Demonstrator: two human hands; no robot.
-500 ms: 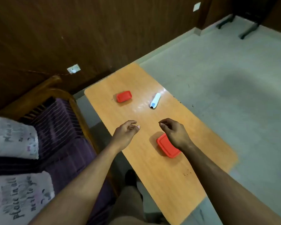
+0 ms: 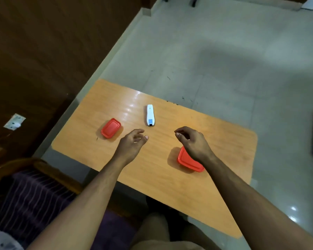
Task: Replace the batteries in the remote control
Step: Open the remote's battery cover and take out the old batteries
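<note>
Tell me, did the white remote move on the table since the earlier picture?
No. The camera turned, but the white remote lies on the same part of the table, beyond and between the two red containers, with both hands short of it.

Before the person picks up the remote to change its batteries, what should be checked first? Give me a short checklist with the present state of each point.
1. Remote lies free on the table, nothing on it: ok.
2. Left hand is empty, fingers loosely open: ok.
3. Right hand is empty, above the near red box: ok.
4. Path from both hands to the remote is clear: ok.
5. Far red box and near red box have their lids on; whether new batteries are inside: cannot tell.
6. Which side of the remote has the battery cover: cannot tell.
</note>
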